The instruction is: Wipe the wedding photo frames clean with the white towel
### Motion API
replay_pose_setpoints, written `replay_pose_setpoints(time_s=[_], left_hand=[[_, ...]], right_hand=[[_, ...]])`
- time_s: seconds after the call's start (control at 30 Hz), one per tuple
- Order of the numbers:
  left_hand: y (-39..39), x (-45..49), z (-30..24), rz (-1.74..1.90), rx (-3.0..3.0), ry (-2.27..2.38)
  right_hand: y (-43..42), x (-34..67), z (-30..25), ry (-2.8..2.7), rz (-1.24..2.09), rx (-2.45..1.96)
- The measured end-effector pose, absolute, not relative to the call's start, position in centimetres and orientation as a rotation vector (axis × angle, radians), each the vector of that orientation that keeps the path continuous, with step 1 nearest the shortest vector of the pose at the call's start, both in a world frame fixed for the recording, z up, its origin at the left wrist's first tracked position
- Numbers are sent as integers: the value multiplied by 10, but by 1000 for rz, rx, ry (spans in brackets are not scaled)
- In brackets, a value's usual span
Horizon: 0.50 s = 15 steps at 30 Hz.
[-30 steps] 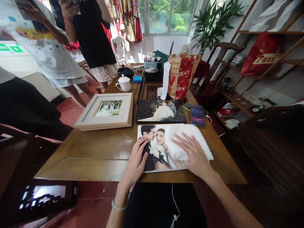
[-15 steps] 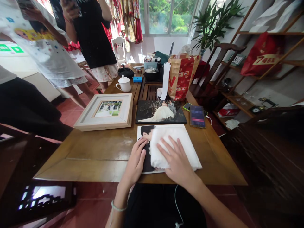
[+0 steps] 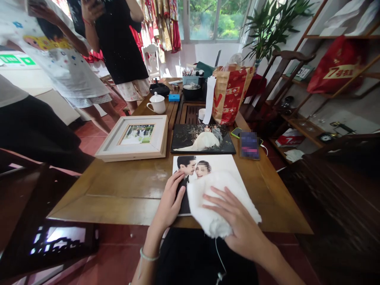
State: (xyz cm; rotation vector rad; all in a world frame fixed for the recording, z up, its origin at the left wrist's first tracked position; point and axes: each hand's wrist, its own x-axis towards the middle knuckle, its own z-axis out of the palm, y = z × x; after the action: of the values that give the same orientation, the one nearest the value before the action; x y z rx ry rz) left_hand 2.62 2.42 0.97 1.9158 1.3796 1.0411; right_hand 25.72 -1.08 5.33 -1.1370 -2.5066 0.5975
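Note:
A photo panel (image 3: 225, 161) of a couple lies flat near the table's front edge. My left hand (image 3: 171, 196) rests open on its left side, fingertips near the pictured man's jaw. On the lower right of the panel is a folded white cloth (image 3: 197, 194). My right hand (image 3: 228, 208) lies over the cloth with fingers stretched and apart; its thumb is hidden. The cloth's near corner sags past the panel's front edge. Behind the panel lies a dark wedding photo (image 3: 190, 136), and to its left a pale framed picture (image 3: 111, 144).
A lidded white cup (image 3: 157, 103), a blue box (image 3: 174, 97) and a red-and-tan paper bag (image 3: 230, 95) stand farther back. Two phones, one being a dark phone (image 3: 249, 145), lie at the right. People stand at the left. A dark chair (image 3: 273, 75) is beside the table.
My right hand and the white cloth have moved toward me and slightly right, uncovering the pictured woman's face. My left hand stays on the panel. The view has shifted slightly.

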Motion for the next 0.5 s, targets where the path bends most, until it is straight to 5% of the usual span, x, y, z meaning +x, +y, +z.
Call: replay_pose_setpoints(time_s=[0.5], left_hand=[[26, 26, 7, 1054, 1996, 1368]], right_hand=[[84, 260, 31, -2327, 68, -1589]])
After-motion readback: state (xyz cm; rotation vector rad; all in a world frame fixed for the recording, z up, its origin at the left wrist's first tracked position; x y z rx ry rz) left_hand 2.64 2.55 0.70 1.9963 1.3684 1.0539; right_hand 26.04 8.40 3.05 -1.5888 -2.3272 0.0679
